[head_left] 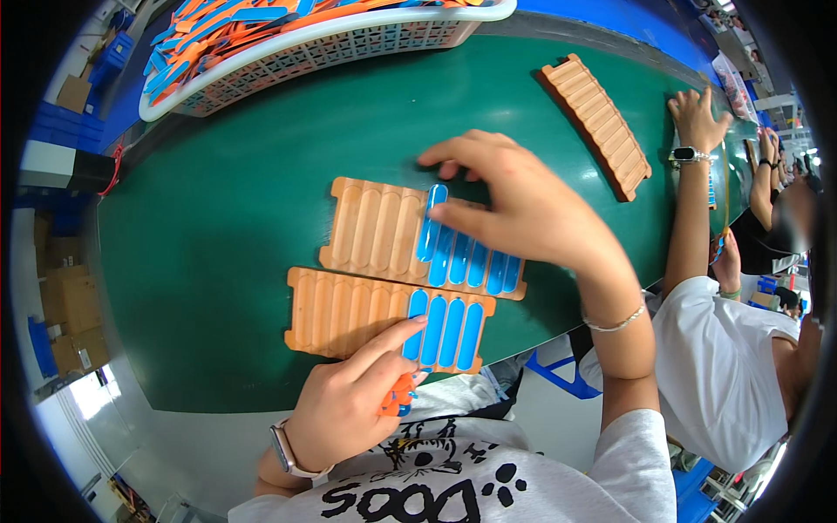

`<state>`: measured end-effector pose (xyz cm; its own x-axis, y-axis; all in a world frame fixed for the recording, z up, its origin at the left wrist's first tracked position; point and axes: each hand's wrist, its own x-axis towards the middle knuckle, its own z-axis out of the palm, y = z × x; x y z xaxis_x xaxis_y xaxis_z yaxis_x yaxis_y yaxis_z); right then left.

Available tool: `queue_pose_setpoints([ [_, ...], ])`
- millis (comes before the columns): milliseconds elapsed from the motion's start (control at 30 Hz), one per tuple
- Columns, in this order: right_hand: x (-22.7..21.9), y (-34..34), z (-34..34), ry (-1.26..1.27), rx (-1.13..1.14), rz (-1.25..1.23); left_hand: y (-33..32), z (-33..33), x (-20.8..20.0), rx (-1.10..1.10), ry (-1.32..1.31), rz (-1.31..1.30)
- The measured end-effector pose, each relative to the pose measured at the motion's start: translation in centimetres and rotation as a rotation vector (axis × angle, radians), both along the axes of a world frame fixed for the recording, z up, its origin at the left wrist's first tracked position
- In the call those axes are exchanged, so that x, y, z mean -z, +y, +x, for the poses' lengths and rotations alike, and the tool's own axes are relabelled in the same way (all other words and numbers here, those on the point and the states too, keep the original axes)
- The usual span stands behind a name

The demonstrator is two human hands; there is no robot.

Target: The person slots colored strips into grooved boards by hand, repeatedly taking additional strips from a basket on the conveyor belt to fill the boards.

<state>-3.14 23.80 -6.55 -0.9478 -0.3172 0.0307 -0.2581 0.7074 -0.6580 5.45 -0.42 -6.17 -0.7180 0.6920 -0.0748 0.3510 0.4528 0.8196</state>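
Observation:
Two grooved wooden trays lie one behind the other in front of me. The far tray (375, 225) and the near tray (349, 305) both have long blue round-ended pieces in their right-hand grooves and bare grooves on the left. My right hand (514, 196) is over the far tray, fingers apart, its thumb at the leftmost blue piece (430, 240) there. My left hand (349, 405) rests its index fingertip on the leftmost blue piece (416, 327) of the near tray. Its other fingers curl around a bunch of orange-and-blue pieces (399, 397), partly hidden.
A white plastic basket (340, 61) heaped with orange and blue plastic pieces (218, 35) stands at the back left of the green table (209, 235). Another grooved wooden tray (602, 126) lies at the back right. Close on the right, a co-worker's hand (700, 120) reaches over the table.

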Motion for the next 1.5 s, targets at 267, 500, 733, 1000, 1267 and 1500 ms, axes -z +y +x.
queue_pose_setpoints([
  [267,0.0,4.2,4.4,-0.224,0.171,-0.148,0.4,-0.2,-0.1,0.032,0.018,-0.008],
  [500,0.0,2.9,4.1,-0.215,0.314,-0.149,0.2,-0.3,-0.4,0.015,0.029,-0.036],
  [733,0.3,2.0,4.1,-0.108,0.285,-0.178,0.2,-0.2,-0.5,0.001,0.023,-0.050],
  [1000,-0.3,-0.8,2.7,-0.055,0.118,0.000,-0.1,-0.3,-0.5,0.038,0.042,-0.033],
  [1267,-0.1,-0.8,2.3,-0.077,0.116,-0.001,0.0,-0.3,-0.8,0.021,-0.002,-0.037],
  [1500,0.2,-1.8,2.3,-0.051,0.201,0.107,-0.1,-0.4,-0.4,0.120,0.016,-0.077],
])
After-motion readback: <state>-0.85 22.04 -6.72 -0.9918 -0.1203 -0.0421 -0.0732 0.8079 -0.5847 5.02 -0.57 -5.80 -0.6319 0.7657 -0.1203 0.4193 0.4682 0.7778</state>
